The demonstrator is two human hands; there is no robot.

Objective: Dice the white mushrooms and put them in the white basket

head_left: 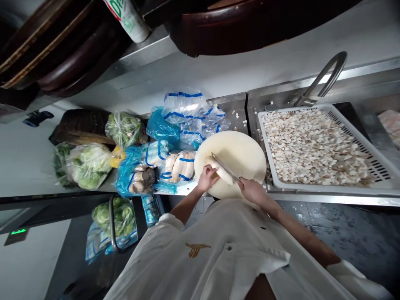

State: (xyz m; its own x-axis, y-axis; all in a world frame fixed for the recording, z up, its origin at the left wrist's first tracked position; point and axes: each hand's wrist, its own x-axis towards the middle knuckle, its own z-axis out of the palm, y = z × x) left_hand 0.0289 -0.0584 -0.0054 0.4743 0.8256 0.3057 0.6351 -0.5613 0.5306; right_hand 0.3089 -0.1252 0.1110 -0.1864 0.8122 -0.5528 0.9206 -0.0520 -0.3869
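A round cream chopping board [240, 143] lies on the counter in front of me. On it rests a pale, thick king oyster mushroom [225, 176], lying at a slant. My left hand [207, 179] grips the mushroom from its left side, fingers bent against it. In my right hand [252, 191] is the handle of a kitchen knife [223, 163]. Its blade runs along the mushroom's upper right side; whether it has cut in, I cannot tell. Left of the board, plastic packs hold more whole mushrooms [183, 166].
A white perforated tray [271, 164] heaped with chopped mushroom pieces [312, 146] sits over the sink at right, below a curved tap [331, 75]. Bagged lettuce [89, 164] and blue bags [161, 127] crowd the left counter. Dark round vessels [250, 31] stand on the shelf above.
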